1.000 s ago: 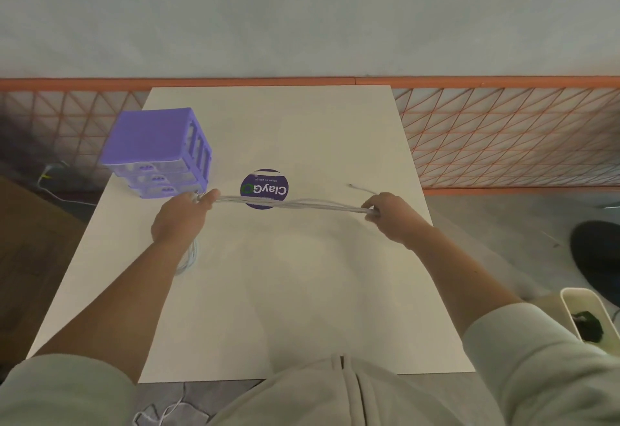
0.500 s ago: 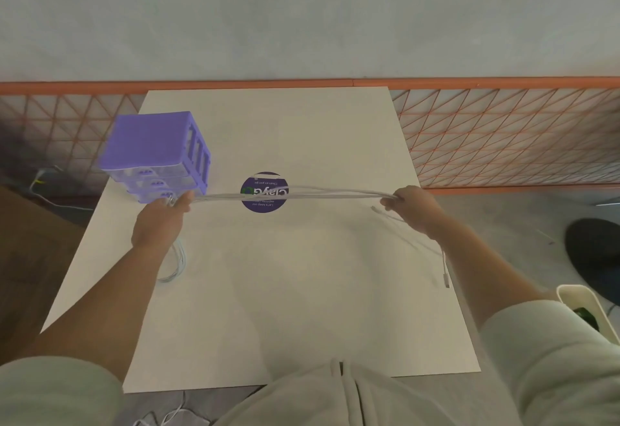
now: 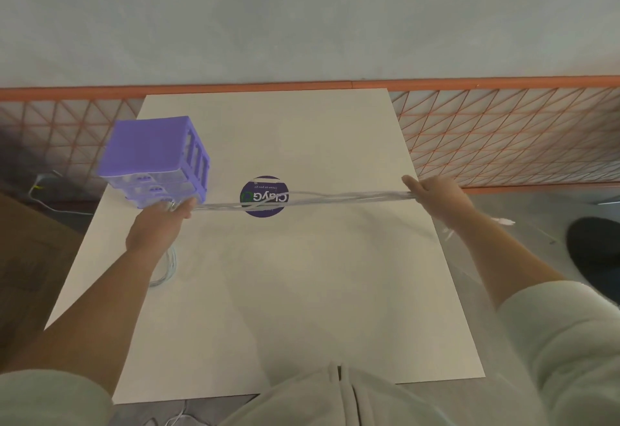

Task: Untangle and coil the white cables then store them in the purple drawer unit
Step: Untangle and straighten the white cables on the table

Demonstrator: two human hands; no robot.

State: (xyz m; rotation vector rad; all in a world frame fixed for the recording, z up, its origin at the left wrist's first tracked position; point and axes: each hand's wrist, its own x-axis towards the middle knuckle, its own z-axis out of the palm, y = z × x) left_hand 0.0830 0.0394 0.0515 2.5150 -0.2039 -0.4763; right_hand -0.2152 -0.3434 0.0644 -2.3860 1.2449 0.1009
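White cables (image 3: 302,198) taut left-right above tabletop (image 3: 302,291), gripped in curled fingers of left hand (image 3: 157,227) beside purple drawer unit (image 3: 156,160) and right hand (image 3: 436,196).

We see a matt, smooth off-white worktop (image 3: 302,291), a purple drawer unit (image 3: 156,154) of plastic with translucent drawer fronts, thin white cables (image 3: 335,198) with smooth plastic sheathing, soft pale cloth sleeves (image 3: 567,341), and a flat round purple sticker (image 3: 265,200).
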